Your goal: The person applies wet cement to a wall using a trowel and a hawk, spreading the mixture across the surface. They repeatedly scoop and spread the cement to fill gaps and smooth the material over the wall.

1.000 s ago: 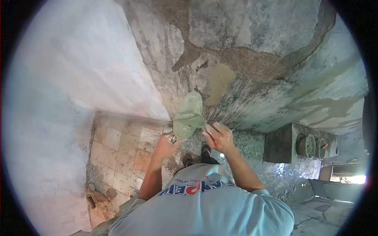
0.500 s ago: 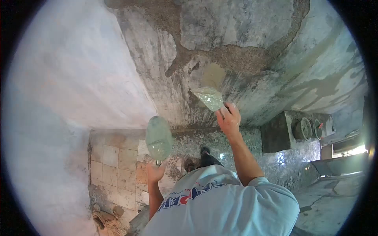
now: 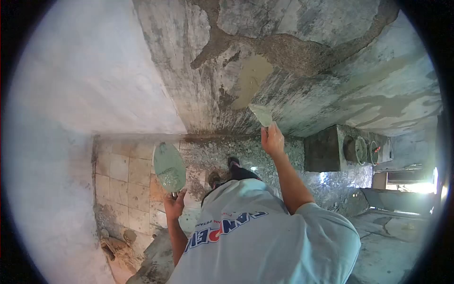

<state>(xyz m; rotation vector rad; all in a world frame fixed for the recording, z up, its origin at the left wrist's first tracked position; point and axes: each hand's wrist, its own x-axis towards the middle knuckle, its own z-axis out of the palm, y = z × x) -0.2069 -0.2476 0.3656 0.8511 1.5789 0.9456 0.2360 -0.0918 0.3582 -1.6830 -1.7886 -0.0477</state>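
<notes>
My right hand (image 3: 273,140) is closed round the handle of a trowel (image 3: 262,115), whose blade is coated with wet grey-green plaster. The blade's tip is right at the lower end of a fresh wet plaster patch (image 3: 254,78) on the stained wall (image 3: 184,85). Lower and to the left, my left hand (image 3: 174,204) grips an oval plasterer's hawk (image 3: 169,167) by its short handle. Wet plaster covers part of the hawk's face.
Rough grey mortar (image 3: 293,52) crosses the upper wall. A smooth white wall (image 3: 94,71) stands at left. A concrete block (image 3: 326,149) with round openings juts out at right. Dirty tiles (image 3: 127,180) and rubble cover the floor, with a dark opening (image 3: 109,251) at lower left.
The wet patch has grown longer downward. The trowel blade carries less plaster and sits at the patch's lower end. The hawk has moved left in view; the camera has shifted too.
</notes>
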